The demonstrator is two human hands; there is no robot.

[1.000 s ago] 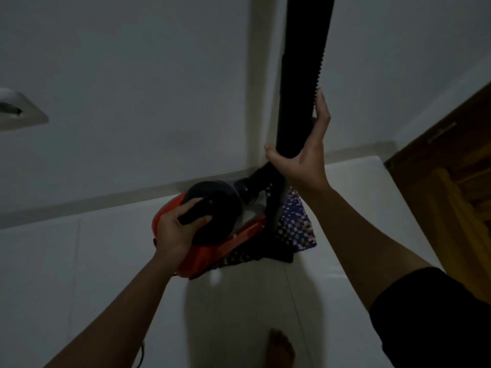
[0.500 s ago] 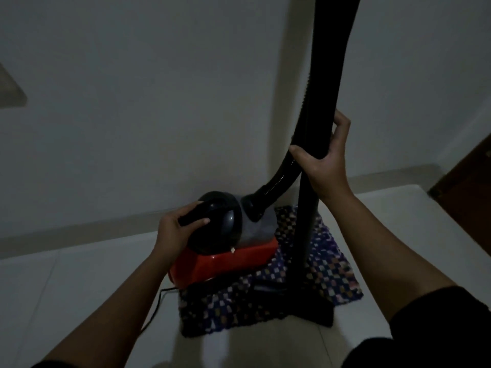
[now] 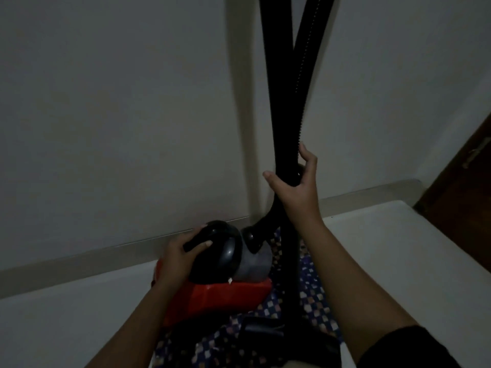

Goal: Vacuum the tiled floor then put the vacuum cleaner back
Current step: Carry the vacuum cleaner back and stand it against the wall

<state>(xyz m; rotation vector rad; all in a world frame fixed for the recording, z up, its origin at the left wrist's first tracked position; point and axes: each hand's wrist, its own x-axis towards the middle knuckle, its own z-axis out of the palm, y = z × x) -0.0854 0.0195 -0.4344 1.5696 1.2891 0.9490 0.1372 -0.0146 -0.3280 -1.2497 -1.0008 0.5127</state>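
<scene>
the red and black canister vacuum cleaner (image 3: 220, 293) is in the lower centre of the frame, close against the pale skirting strip (image 3: 79, 258) at the foot of the pale plaster wall (image 3: 119, 102). its red base lies over a dark blue checked fabric mat (image 3: 316, 293) spread on the white tiled floor (image 3: 398, 248). whether the base bears fully on the mat cannot be told in this dim light. a glossy black dome and a grey collar top the red base.

the left hand (image 3: 180, 256), lower centre-left, grasps the black handle on the dome, with the thumb laid across the top and the fingers curled under it.

the right hand (image 3: 295, 187), at centre right, grips the black rigid wand tube (image 3: 276, 102) and the black ribbed hose (image 3: 310, 62) together where the two cross. the thumb hooks round the left side and the fingers wrap the right, with one finger lifted along the hose. the tube stands nearly upright, running from the top edge down past the hand to the black floor head (image 3: 265, 330), which lies on the mat near the bottom of the frame, just in front of the red base. the hose curves from the hand down into the socket on the cleaner's grey collar.

a black sleeve (image 3: 406, 349) covers the right upper arm at lower right. a brown wooden door (image 3: 465, 187) with a metal handle fills the right edge of the frame.
</scene>
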